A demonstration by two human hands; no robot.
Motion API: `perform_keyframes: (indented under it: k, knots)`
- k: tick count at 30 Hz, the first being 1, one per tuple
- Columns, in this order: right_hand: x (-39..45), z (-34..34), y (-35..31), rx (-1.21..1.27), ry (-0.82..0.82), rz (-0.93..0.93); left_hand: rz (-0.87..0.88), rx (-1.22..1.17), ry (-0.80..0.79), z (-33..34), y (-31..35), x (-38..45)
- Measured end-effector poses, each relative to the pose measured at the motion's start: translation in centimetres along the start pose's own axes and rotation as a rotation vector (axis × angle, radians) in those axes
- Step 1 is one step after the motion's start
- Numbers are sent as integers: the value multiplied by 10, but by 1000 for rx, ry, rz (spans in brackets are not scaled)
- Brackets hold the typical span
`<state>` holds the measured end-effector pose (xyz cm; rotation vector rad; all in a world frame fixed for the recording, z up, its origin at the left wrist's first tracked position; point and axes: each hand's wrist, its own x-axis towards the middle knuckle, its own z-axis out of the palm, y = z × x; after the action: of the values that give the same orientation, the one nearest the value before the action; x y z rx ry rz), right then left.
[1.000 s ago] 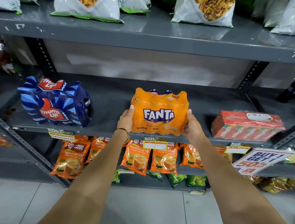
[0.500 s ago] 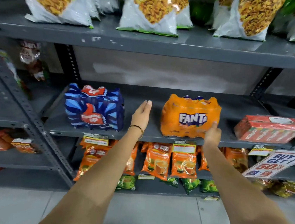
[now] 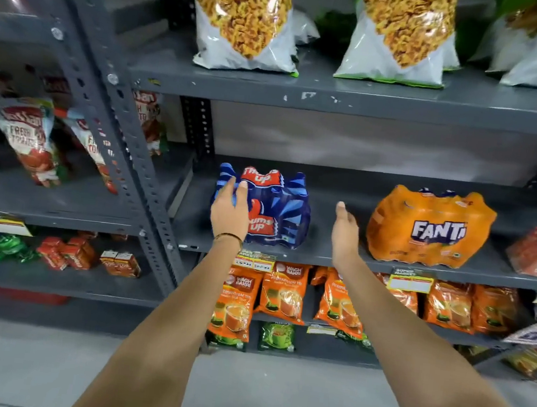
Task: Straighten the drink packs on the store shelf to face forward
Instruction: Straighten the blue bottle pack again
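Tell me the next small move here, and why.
Probably bring the right hand in against the right side of the Thums Up pack and turn it square. The left hand is already at its left front corner, the pack sits angled, and the Fanta pack faces forward.

Shelving and stock: surface finish as seen.

Shelf (image 3: 337,259): grey painted metal, matt with a dull sheen, paint chipped in small white spots along the front edge of the upper shelf (image 3: 309,96); perforated metal upright (image 3: 123,140) with bolts. Blue drink pack (image 3: 280,206) and orange Fanta pack (image 3: 425,228): glossy plastic shrink-wrap, wrinkled, with highlights. Snack bags (image 3: 245,16): clear and white glossy plastic film. Tea pouches (image 3: 283,292) under the front edge: shiny printed plastic. Price labels (image 3: 410,281) on the front edge: matt paper. Left hand (image 3: 229,214): thin metal bangle at the wrist. Floor (image 3: 240,384): smooth pale tile.
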<state>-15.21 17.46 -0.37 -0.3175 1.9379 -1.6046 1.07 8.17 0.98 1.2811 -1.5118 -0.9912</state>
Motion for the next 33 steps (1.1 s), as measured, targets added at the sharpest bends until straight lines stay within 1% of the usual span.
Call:
perform_keyframes:
  k: [2,4,6,8,9,10,12,13,14,15,17,23,28,33]
  knots:
    - [-2,20,-6,20,-110,24,-7,7,25,-8,-2,9]
    - [-5,36,-12,61,-215,45,29,49,32,-9,-2,17]
    - [0,45,-10,44,-288,51,36,45,110,-8,-1,25]
    - [7,47,-6,30,-314,60,-29,52,176,-9,-4,35]
    - [5,48,-8,23,-316,67,-101,60,166,-11,-9,40]
    - [4,49,-10,12,-315,74,-203,32,123,-13,-16,46]
    - [4,50,-10,0,-315,89,-422,-91,-19,-18,-30,54]
    - [5,50,-9,1,-315,97,-488,-127,-86,-19,-38,56]
    - [6,51,-8,0,-310,101,-515,-124,-147,-17,-50,61]
    - [7,52,-7,-3,-301,100,-501,-108,-188,-14,-60,66]
    - [9,52,-7,-6,-285,100,-480,-84,-209,-12,-67,71]
    - [7,51,-7,-40,-256,97,-468,-150,-212,-20,-52,61]
    - [7,48,-7,-103,-235,72,-461,-161,-221,-21,-40,53]
    - [4,46,-9,-103,-258,77,-455,-166,-240,-23,-38,52]
